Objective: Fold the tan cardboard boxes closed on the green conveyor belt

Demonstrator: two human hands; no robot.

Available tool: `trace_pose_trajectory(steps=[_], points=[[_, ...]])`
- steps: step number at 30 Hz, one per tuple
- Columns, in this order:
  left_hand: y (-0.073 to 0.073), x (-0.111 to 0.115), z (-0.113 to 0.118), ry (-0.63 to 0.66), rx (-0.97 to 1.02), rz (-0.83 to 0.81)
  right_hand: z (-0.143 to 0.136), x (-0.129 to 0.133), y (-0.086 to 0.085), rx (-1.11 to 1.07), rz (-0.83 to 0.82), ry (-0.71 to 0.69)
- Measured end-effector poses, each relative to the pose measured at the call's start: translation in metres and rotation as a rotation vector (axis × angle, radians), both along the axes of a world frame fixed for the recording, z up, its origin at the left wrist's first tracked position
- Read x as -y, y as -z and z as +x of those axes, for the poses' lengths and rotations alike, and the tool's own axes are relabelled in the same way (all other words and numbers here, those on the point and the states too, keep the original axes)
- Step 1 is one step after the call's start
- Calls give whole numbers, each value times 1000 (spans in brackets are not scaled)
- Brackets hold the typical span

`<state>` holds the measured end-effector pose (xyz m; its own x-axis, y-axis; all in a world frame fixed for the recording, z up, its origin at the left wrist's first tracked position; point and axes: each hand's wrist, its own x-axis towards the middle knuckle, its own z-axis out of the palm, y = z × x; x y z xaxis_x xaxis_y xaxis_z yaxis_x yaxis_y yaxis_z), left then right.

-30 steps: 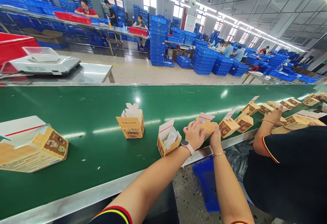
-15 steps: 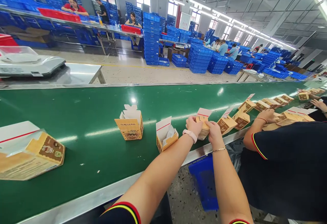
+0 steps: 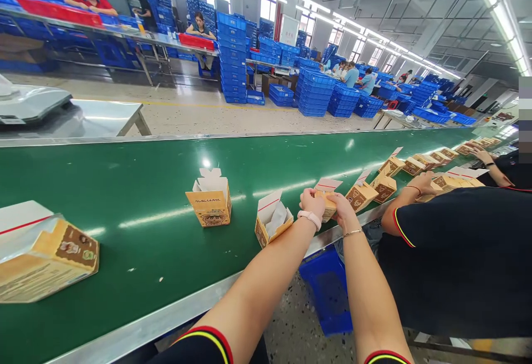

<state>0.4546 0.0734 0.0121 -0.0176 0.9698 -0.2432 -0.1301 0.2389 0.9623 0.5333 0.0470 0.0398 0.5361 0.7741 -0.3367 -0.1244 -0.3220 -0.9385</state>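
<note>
Upright open box: top line looked like "クレヨンしんちゃん", smaller print unclear. Far-left box and background white sign: lettering was unreadable.

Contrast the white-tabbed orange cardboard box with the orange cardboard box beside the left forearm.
The tabbed box raises white tabs; the forearm box raises a white flap with a red stripe. The forearm box shows a white packet; the tabbed box's contents are hidden. Both rest on the green belt.

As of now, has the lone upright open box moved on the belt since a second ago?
No, neither way: against the pale speck on the green belt, the upright open box keeps about the same place.
</note>
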Motion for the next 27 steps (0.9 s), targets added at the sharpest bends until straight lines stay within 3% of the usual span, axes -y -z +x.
trace_pose_trajectory(steps=[4, 7, 9, 11, 12, 14, 15, 17, 19, 22, 27], points=[[-18, -2, 11, -53, -45, -66, 6, -5, -2, 23, -3, 36], [-29, 30, 5, -90, -59, 5, 8, 3, -3, 76, 106, 142], [-30, 74, -19, -42, -30, 300, 5, 17, 0, 214, 336, 390], [-25, 122, -59, 250, 38, 785, -3, 34, 8, 394, 635, 594], [-21, 141, -83, 423, 66, 1018, -9, 41, 13, 460, 760, 577], [-13, 162, -132, 621, 79, 1342, -22, 51, 23, 494, 889, 272], [-10, 163, -153, 570, 13, 1380, -28, 53, 28, 479, 903, 60], [-4, 148, -183, 383, -235, 1294, -40, 50, 35, 433, 871, -293], [4, 123, -194, 279, -516, 1120, -49, 44, 40, 420, 836, -490], [17, 93, -184, 363, -744, 977, -59, 38, 48, 449, 784, -595], [24, 76, -153, 307, -725, 882, -67, 49, 55, 535, 756, -452]])
